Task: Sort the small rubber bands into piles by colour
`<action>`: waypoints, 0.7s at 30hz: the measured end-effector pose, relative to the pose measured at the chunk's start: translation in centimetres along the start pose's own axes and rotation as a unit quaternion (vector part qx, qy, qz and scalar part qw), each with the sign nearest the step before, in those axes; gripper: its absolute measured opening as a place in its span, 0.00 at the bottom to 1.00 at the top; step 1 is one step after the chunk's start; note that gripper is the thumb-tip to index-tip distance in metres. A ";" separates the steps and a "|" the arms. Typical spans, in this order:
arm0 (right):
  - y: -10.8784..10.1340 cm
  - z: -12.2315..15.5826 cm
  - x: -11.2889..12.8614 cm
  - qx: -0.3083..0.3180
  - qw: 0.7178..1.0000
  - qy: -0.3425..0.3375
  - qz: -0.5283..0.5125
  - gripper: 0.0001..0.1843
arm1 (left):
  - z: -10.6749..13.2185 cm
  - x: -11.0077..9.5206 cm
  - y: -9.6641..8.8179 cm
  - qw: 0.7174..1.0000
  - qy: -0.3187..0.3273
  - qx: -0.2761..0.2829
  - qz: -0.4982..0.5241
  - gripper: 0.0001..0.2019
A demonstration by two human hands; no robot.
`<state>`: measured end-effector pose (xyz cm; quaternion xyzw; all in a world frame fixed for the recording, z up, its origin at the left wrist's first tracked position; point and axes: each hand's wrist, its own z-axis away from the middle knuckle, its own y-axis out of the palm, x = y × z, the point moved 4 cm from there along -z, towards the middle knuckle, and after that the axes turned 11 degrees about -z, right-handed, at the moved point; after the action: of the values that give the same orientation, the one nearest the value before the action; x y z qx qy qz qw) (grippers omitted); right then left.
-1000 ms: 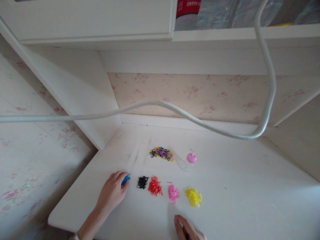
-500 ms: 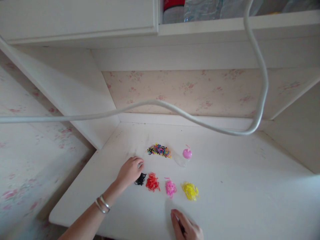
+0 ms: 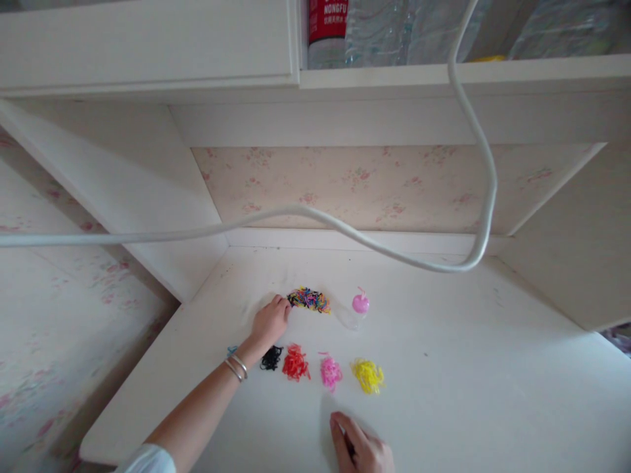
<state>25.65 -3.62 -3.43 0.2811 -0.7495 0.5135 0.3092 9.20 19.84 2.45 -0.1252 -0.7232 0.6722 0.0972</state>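
Observation:
My left hand (image 3: 269, 322) reaches across the white desk (image 3: 468, 368), fingers curled, its tips touching the left end of a mixed-colour pile of small rubber bands (image 3: 309, 300). Two bangles (image 3: 236, 367) ring that wrist. Below the hand lies a row of sorted piles: black (image 3: 271, 358), red (image 3: 295, 363), pink (image 3: 330, 372) and yellow (image 3: 367, 376). A bit of blue bands (image 3: 231, 350) shows beside the wrist. My right hand (image 3: 362, 449) rests at the desk's near edge, fingers together; whether it holds anything is hidden.
A clear small bottle with a pink cap (image 3: 356, 309) lies right of the mixed pile. A white cable (image 3: 345, 226) hangs across the view. Above is a shelf with plastic water bottles (image 3: 374, 29). Side panels wall in the desk left and right.
My left hand left the blue pile at the left of the row and moved up and right to the mixed-colour pile. The right hand barely moved.

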 end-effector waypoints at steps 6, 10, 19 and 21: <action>-0.4 0.1 0.4 0.016 0.999 -0.007 -0.027 0.22 | 1.2 0.6 -0.6 1.000 -0.006 -0.018 -0.002 0.11; -0.8 0.0 0.8 0.018 0.999 -0.004 -0.035 0.21 | 2.3 1.3 -1.4 0.999 -0.016 -0.033 0.003 0.11; -0.8 0.3 0.7 0.027 0.999 -0.014 -0.022 0.21 | 7.9 1.8 -2.3 0.996 -0.044 -0.073 0.015 0.10; -0.8 0.4 0.6 0.023 0.999 -0.019 -0.021 0.21 | 9.1 2.1 -2.2 0.996 -0.050 -0.077 0.017 0.10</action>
<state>25.80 -4.30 -2.56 0.3136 -0.7371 0.5188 0.2986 4.27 11.72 3.86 -0.1112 -0.7747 0.6212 0.0395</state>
